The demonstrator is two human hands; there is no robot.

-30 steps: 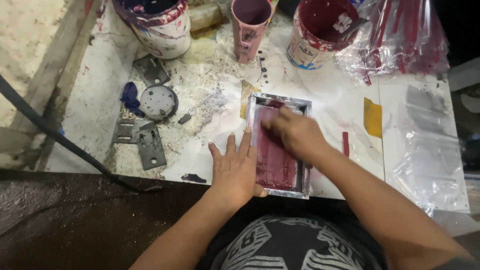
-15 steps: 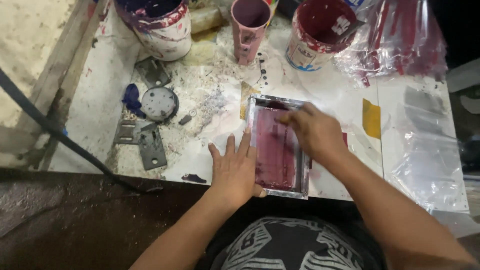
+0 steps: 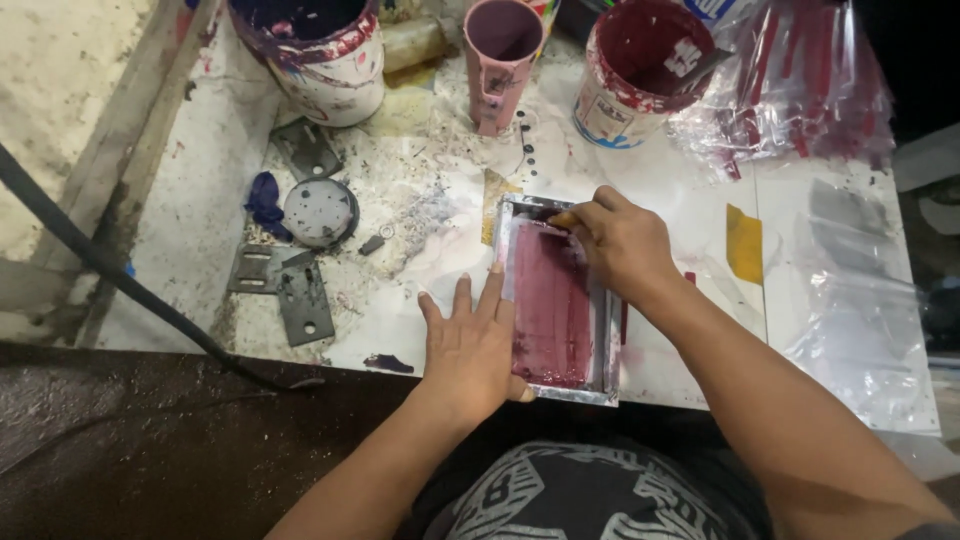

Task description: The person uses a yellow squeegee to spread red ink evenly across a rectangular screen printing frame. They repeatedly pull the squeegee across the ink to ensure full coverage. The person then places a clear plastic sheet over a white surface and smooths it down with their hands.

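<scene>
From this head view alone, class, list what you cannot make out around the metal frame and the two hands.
- Tool in the right hand: fingers cover it; only a yellowish tip shows.
- Frame left edge: under the left hand.
- Frame's near corner: thumb overlaps it.
- Dark paint bucket and red paint tub: rims cut by the top edge.
- Contents of plastic sleeves: glare blurs them.

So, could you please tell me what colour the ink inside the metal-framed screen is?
Deep magenta-red ink covers the screen, streaked lengthwise; the head view shows it.
</scene>
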